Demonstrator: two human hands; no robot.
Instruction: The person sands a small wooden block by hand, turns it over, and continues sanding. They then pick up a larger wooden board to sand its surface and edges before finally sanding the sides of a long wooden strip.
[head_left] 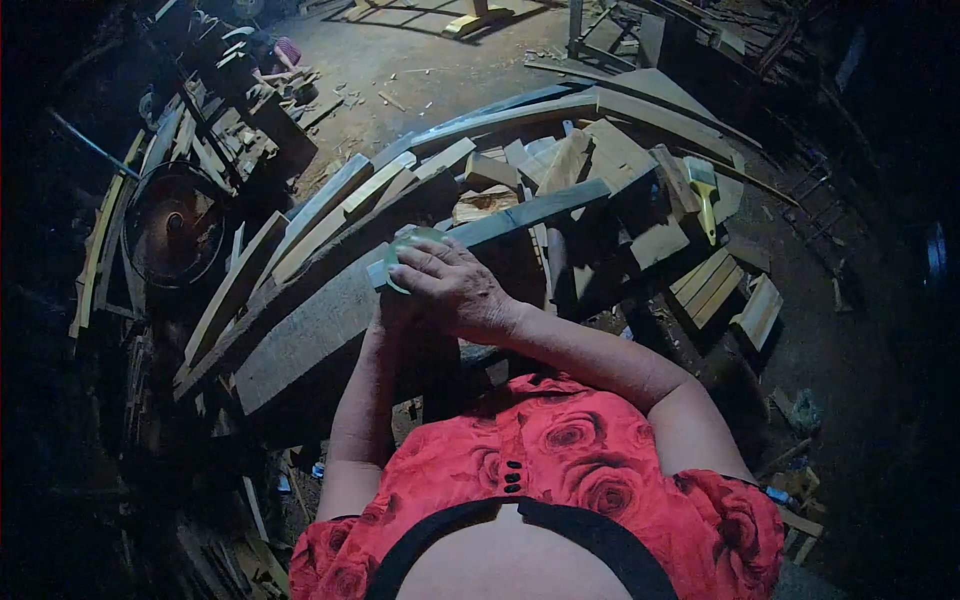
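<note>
My right hand [462,290] is closed over a pale green rounded thing [411,252], its fingers bent round the top. Under it, my left hand [396,305] is mostly hidden, so its fingers cannot be made out. A pale block end [377,274] sticks out left of the fingers. Both hands are above a wide grey board [300,345]. Just beyond the right hand, a long narrow wooden strip [535,212] slants up to the right.
Wood offcuts [490,170] and long planks [325,215] lie ahead. A paintbrush [705,195] rests at the right, above slatted wood [707,287]. A round rusty disc [175,225] stands at the left. Another person [285,55] crouches at the far left.
</note>
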